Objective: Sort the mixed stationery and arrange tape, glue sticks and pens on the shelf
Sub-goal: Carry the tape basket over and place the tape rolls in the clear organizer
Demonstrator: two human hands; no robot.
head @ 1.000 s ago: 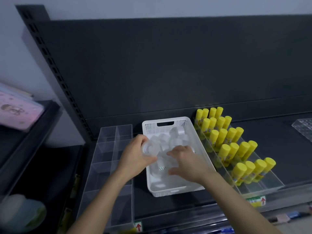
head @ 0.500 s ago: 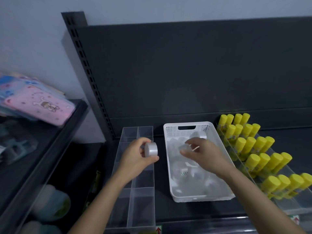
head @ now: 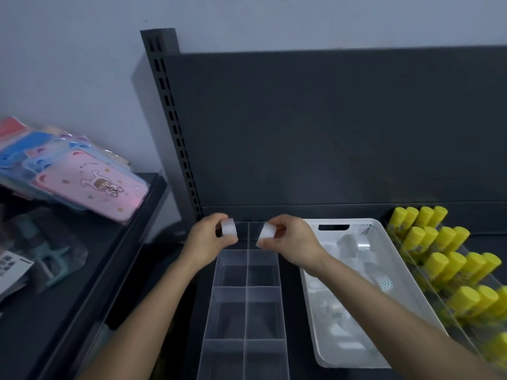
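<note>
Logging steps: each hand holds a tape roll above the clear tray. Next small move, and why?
Probably lower and release both: the left hand holds the left tape roll over the back-left cell of the clear tray, the right hand the right tape roll over the back-right.

Only hands and forearms of the person show. L hand [head: 208, 237] and R hand [head: 291, 239] are bare. L forearm [head: 153, 305] and R forearm [head: 384, 303] are bare right to the frame edge, slim and smooth, narrowing at the wrists. Fingers short-ish; nails too blurred to tell.
</note>
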